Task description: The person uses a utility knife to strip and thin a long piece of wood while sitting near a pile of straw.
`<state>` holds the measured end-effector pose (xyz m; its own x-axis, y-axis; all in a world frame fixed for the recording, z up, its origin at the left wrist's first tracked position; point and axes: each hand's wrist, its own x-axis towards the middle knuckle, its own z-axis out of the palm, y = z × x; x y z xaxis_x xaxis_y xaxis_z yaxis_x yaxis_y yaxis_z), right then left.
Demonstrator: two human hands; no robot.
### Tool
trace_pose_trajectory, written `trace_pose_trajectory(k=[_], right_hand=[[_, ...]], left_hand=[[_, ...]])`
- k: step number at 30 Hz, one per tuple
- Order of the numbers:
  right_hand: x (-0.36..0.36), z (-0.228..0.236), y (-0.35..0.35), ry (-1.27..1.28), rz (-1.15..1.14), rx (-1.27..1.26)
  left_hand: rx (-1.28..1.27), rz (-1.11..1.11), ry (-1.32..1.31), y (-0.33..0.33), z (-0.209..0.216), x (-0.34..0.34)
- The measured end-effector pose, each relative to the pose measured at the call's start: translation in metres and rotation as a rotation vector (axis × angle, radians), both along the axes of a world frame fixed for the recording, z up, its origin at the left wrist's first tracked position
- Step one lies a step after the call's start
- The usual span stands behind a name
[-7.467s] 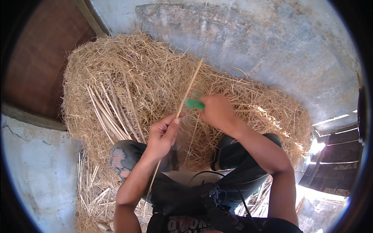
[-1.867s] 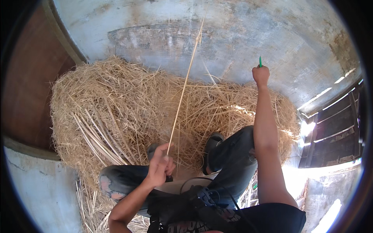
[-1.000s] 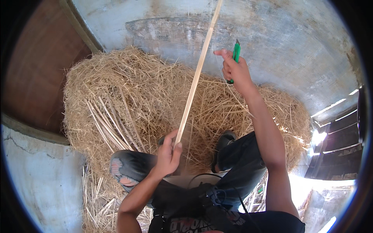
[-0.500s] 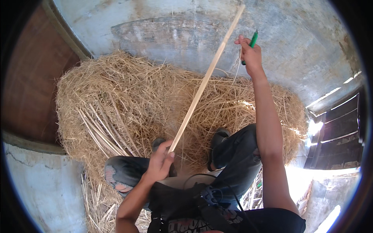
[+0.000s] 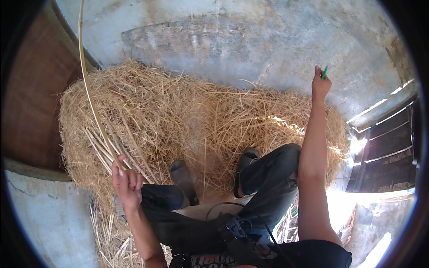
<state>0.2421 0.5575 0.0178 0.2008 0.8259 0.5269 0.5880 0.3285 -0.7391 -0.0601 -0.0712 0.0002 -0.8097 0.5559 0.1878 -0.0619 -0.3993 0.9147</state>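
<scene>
On the left, my left hand (image 5: 127, 185) is closed around the lower end of a long, pale bamboo strip (image 5: 92, 102). The strip rises past the straw and bends gently; its top reaches the upper edge of the view. Far out to the right, my right hand (image 5: 321, 85) is closed on a slim green tool (image 5: 324, 72). Only part of that tool shows above the fingers, and its kind is too small to make out. My right arm is stretched forward over the straw, well apart from the strip.
Loose straw (image 5: 152, 98) covers the floor before my feet. Several cut strips (image 5: 100, 149) lie on it at left. A worn bluish wall (image 5: 214, 49) stands ahead, a brown panel (image 5: 40, 94) at left, dark slats (image 5: 386, 152) at right. My knees are bent, shoes (image 5: 182, 176) on the straw.
My left hand has moved left, swinging the bamboo strip from a slant in the middle to the far left. My right hand has moved right and slightly down, still holding the green tool.
</scene>
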Motion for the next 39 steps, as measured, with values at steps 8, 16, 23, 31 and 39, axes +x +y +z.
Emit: trace_pose_trajectory(k=[8,16,23,31,39], right_hand=[[-0.116,0.043,-0.125,-0.555,0.558,-0.421],[-0.193,0.018,-0.314,-0.693,1.271,-0.055],[-0.205,0.002,-0.365,-0.842,1.373,-0.050],[-0.210,-0.004,-0.361,-0.699,1.270,-0.018],[-0.212,-0.008,-0.365,-0.698,1.299,0.059]], left_hand=[[-0.161,-0.025,-0.128,0.055,0.001,0.024],[-0.148,-0.134,-0.104,0.077,0.001,0.046],[-0.075,-0.154,-0.139,0.079,0.002,0.050],[-0.069,-0.109,-0.109,0.074,-0.001,0.049],[-0.145,-0.139,-0.116,0.081,-0.007,0.061]])
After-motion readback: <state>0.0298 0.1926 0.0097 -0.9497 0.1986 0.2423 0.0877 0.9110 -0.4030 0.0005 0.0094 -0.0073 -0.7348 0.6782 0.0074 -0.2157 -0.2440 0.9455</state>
